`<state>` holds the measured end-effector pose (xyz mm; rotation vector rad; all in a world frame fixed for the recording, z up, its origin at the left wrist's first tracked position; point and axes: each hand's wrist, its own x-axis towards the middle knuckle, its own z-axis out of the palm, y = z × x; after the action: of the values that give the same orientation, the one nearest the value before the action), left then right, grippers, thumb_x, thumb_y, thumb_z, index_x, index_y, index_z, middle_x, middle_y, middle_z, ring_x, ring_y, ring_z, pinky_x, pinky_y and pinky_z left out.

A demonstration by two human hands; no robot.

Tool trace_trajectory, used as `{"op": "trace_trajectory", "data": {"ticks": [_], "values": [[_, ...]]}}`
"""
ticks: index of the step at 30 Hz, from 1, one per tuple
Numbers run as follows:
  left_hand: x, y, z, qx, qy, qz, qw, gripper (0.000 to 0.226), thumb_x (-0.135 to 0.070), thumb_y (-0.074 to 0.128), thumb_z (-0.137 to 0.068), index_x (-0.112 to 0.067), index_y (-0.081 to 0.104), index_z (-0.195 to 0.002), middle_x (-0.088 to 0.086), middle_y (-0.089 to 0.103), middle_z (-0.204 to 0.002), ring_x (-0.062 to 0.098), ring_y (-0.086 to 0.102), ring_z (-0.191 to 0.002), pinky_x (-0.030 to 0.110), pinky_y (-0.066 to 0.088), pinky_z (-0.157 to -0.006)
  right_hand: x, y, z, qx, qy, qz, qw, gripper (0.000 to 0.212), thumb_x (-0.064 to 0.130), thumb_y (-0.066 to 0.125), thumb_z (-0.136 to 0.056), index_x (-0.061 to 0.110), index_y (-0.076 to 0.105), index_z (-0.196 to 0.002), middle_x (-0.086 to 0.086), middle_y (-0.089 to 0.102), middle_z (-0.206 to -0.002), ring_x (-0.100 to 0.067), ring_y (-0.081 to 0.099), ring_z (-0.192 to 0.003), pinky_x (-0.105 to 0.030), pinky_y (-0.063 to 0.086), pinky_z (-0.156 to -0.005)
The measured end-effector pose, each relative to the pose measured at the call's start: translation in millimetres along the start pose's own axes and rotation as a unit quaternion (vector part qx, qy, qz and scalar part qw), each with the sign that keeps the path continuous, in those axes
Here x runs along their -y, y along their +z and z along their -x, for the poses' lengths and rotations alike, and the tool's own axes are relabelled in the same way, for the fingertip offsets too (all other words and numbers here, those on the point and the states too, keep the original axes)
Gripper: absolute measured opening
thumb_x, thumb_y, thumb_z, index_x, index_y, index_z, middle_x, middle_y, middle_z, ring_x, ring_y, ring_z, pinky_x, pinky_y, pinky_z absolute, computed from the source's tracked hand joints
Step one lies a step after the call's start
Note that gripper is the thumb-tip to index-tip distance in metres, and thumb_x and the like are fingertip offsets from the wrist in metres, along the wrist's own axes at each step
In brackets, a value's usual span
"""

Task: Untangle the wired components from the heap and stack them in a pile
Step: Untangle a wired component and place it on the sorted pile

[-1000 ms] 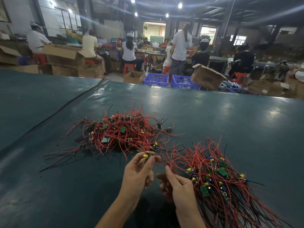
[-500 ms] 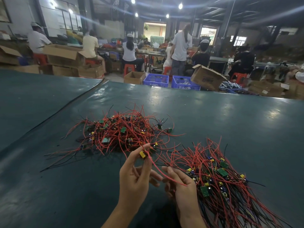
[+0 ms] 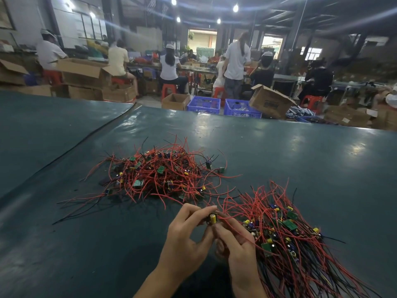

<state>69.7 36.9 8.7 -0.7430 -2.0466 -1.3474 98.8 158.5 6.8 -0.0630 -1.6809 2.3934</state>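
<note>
Pinching one yellow cylindrical component, our left hand and right hand meet. Two red-wire mounds: heap at eleven o'clock, pile at three.

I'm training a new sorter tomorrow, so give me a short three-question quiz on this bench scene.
1. True or false: the left hand lies flat on the table, holding nothing.
2. Where is the sorted pile relative to the tangled heap? A) to its right, nearer the person; B) to its left; C) on top of it.
3. Fill in: the wired component being held shows a ___ cylinder.
Key: 1 false, the left hand pinches the wired component, and the right hand holds it from below; 2 A; 3 yellow.
</note>
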Motion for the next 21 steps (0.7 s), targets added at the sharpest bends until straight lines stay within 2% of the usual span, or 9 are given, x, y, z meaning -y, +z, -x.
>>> {"op": "trace_trajectory", "data": {"ticks": [3,6,8,10,12,15,18,21], "values": [[0.7,-1.9,-0.9,0.018,-0.029,-0.003,0.999,0.039,-0.012,0.069,-0.081,-0.018,0.068,-0.119,-0.007,0.058,-0.094,0.006,0.059,-0.088,0.014,0.047,-0.076,1.7,-0.1,-0.2,0.006,-0.009,0.007,1.0,0.027,0.025,0.065,-0.077,0.018,0.077,-0.1,-0.019,0.064,-0.078,-0.028,0.051,-0.073,-0.027,0.043,-0.058],[1.3,-2.2,-0.4,0.032,-0.045,-0.004,0.998,0.039,-0.017,0.066,-0.081,-0.02,0.068,-0.12,-0.009,0.059,-0.095,0.006,0.059,-0.09,0.011,0.044,-0.077,1.8,1.5,-1.2,-0.021,-0.028,0.057,0.998,0.022,0.034,0.062,-0.08,0.018,0.077,-0.079,-0.006,0.06,-0.06,-0.02,0.05,-0.054,-0.022,0.042,-0.048],[0.7,-1.3,0.6,0.035,-0.047,0.001,0.998,0.039,-0.023,0.062,-0.082,-0.021,0.066,-0.121,-0.011,0.058,-0.098,0.007,0.059,-0.091,0.01,0.042,-0.079,0.7,1.4,-2.9,-0.049,-0.036,0.082,0.995,0.026,0.035,0.061,-0.081,0.015,0.075,-0.073,-0.008,0.062,-0.061,-0.018,0.056,-0.058,-0.024,0.047,-0.056],[-0.2,0.2,1.2,0.018,-0.046,0.008,0.999,0.037,-0.025,0.062,-0.083,-0.023,0.064,-0.12,-0.012,0.055,-0.105,0.01,0.059,-0.093,0.01,0.042,-0.08,0.2,1.0,-3.5,-0.074,-0.024,0.084,0.993,0.025,0.035,0.061,-0.082,0.017,0.076,-0.073,-0.006,0.063,-0.061,-0.015,0.056,-0.058,-0.026,0.046,-0.056],[-2.8,1.3,0.0,-0.019,-0.039,0.022,0.999,0.026,-0.024,0.064,-0.083,-0.024,0.062,-0.109,-0.009,0.052,-0.106,0.013,0.059,-0.089,0.012,0.044,-0.077,1.3,1.0,-3.3,-0.099,-0.001,0.074,0.992,0.021,0.035,0.063,-0.084,0.022,0.078,-0.076,-0.001,0.06,-0.057,-0.012,0.053,-0.053,-0.024,0.044,-0.047],[-1.4,1.6,-1.8,-0.032,-0.024,0.04,0.998,0.006,-0.022,0.063,-0.084,-0.02,0.057,-0.085,-0.008,0.054,-0.086,0.012,0.056,-0.074,0.019,0.045,-0.066,2.5,-1.1,-5.7,-0.135,0.016,0.049,0.989,0.019,0.028,0.064,-0.087,0.024,0.08,-0.078,-0.003,0.062,-0.059,-0.014,0.051,-0.052,-0.021,0.042,-0.042],[-0.6,1.4,0.4,0.057,-0.072,0.077,0.993,0.017,-0.033,0.059,-0.09,-0.029,0.061,-0.073,-0.011,0.06,-0.069,0.01,0.057,-0.065,0.02,0.044,-0.063,2.7,-1.7,-7.2,-0.148,0.013,0.05,0.988,0.019,0.023,0.064,-0.09,0.024,0.08,-0.079,-0.013,0.066,-0.07,-0.021,0.056,-0.062,-0.029,0.047,-0.054],[-1.1,6.4,4.3,0.15,-0.111,0.103,0.977,0.036,-0.049,0.05,-0.094,-0.025,0.065,-0.071,-0.01,0.061,-0.067,0.007,0.056,-0.064,0.024,0.044,-0.061,2.9,-2.3,-7.3,-0.152,0.018,0.045,0.987,0.02,0.022,0.063,-0.091,0.023,0.08,-0.08,-0.017,0.067,-0.073,-0.023,0.061,-0.065,-0.033,0.052,-0.06]]}}
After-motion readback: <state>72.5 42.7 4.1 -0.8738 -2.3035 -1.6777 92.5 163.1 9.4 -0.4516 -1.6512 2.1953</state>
